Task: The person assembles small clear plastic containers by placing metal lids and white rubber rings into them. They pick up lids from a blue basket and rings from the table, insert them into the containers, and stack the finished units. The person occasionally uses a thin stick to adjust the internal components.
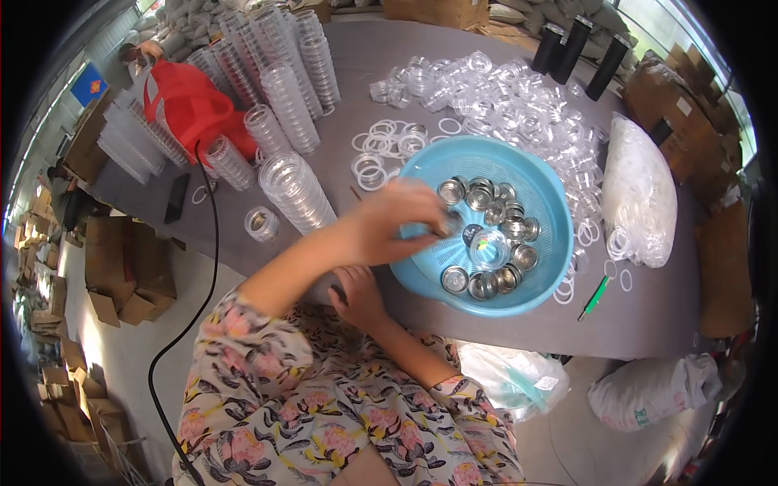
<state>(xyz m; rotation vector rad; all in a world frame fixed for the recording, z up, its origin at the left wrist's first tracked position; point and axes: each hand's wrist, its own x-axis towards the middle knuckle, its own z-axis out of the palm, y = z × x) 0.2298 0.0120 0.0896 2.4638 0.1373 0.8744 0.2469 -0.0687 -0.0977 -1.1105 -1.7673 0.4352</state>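
Observation:
My left hand (pixel 397 220) reaches across the near side of a light-blue plastic basket (pixel 559 243), smeared by motion. Its fingers are pinched together around something small and dark at their tips, too blurred to name. In the basket lie several round silver metal tins (pixel 455 280), a clear round plastic container (pixel 489 249) and a small black disc (pixel 472 235). My right hand (pixel 358 296) is low at the table's front edge, under my left forearm, its fingers curled. A small dark object (pixel 338 293) shows at its fingers; its kind cannot be made out.
Tall stacks of clear round containers (pixel 292 105) stand left, by a red bag (pixel 190 105) and a black cable (pixel 212 243). Behind the basket spreads a heap of clear containers (pixel 502 97) with white rings (pixel 381 138). A filled plastic bag (pixel 639 190) and green-handled tool (pixel 596 298) lie right.

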